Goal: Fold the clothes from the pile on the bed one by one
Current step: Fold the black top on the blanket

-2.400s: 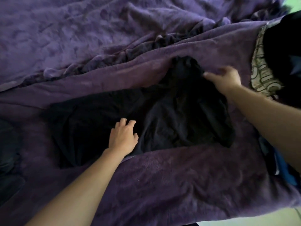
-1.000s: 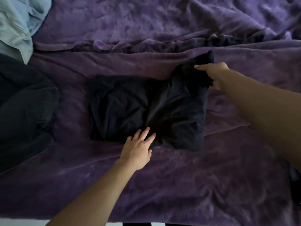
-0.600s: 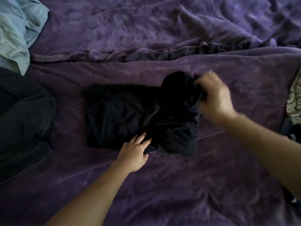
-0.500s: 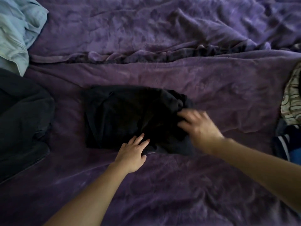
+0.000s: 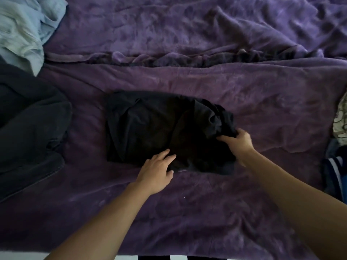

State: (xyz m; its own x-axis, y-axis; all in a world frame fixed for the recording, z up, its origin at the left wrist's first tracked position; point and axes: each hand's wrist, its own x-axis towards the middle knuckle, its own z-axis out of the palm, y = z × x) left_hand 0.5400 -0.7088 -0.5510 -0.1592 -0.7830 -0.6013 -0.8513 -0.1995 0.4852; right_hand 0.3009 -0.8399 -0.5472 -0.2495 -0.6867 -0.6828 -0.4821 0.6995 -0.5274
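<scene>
The black garment [image 5: 159,132], soft and limp, is pressed by the flat left hand [image 5: 156,170]; its bunched edge is pinched under the right hand [image 5: 237,142], best regripped there.

Bed [image 5: 206,212] covered in a rumpled purple plush blanket [image 5: 244,102], viewed from the near edge. Across the far half, a long ridge of bunched fabric [image 5: 187,59] running left to right. In the middle of the bed, flat on the blanket, a black garment [image 5: 150,128] folded into a rough rectangle, right end bunched up. At the far left corner, a crumpled light blue cloth [image 5: 22,30]. Along the left edge, nearer than that, a large dark garment [image 5: 28,128] in loose folds, apart from the black one. At the right edge, a cream patterned cloth [image 5: 340,121] and, nearer, a dark blue striped cloth [image 5: 334,171], both cut off from view.
</scene>
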